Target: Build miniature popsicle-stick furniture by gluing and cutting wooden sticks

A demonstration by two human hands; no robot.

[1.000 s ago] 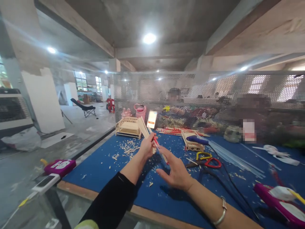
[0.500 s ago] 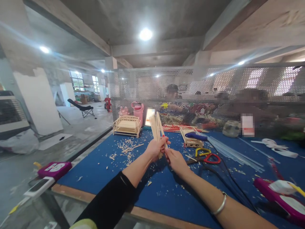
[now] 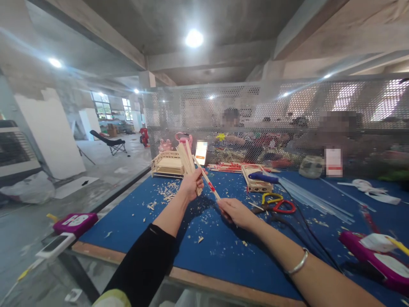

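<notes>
My left hand (image 3: 191, 184) is closed around a bundle of thin wooden sticks (image 3: 185, 154) that fan upward above the table. Between my hands slants one chopstick-like wooden stick (image 3: 210, 184) with a red marking along it. The fingers of my right hand (image 3: 234, 212) pinch its lower end, while its upper part passes close by my left fingers; I cannot tell whether they touch it. Behind the bundle stands a small wooden stick-built model (image 3: 168, 164) with railings, partly covered by the sticks.
Wood chips (image 3: 166, 192) litter the blue tabletop (image 3: 153, 245). On the right lie scissors (image 3: 284, 207), a blue-handled glue gun (image 3: 263, 177), a second stick model (image 3: 255, 184) and clear glue sticks (image 3: 313, 200). Red-marked sticks (image 3: 236, 167) lie before the perforated screen (image 3: 198, 102); people sit beyond it.
My left hand has moved left with the bundle. One red-marked stick now slants away from the bundle, held by my right hand, and the hands are farther apart.
</notes>
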